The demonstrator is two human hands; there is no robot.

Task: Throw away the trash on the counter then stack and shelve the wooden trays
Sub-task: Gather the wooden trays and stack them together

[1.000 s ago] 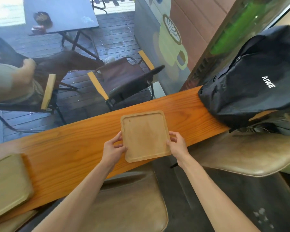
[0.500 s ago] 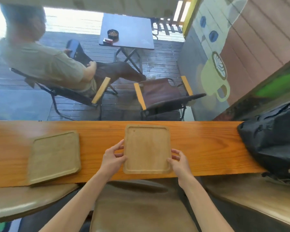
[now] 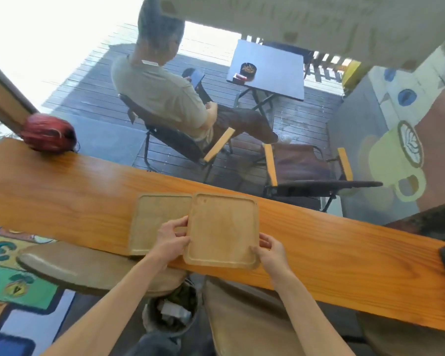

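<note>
The held tray (image 3: 221,229) is travelling leftward along the counter (image 3: 62,191) and is now overlapping the right edge of the second tray (image 3: 157,222), which half a second ago was lying well apart from it. The long orange counter is carrying both trays near its front edge, probably so they are within easy reach over the stools (image 3: 88,268). The second tray is lying flat, waiting as the base of the stack. The held tray is sitting level, rim up, its front edge hanging slightly past the counter lip, likely kept flat so it can be slid or lifted squarely onto its partner. The left hand (image 3: 171,241) is pinching the tray's left rim, fingers curled over the edge above the lower tray. The right hand (image 3: 270,250) is gripping the near right corner, steadying it. Stacking looks barely begun; shelving is not yet started. Below, a bin (image 3: 171,314) is holding crumpled rubbish
</note>
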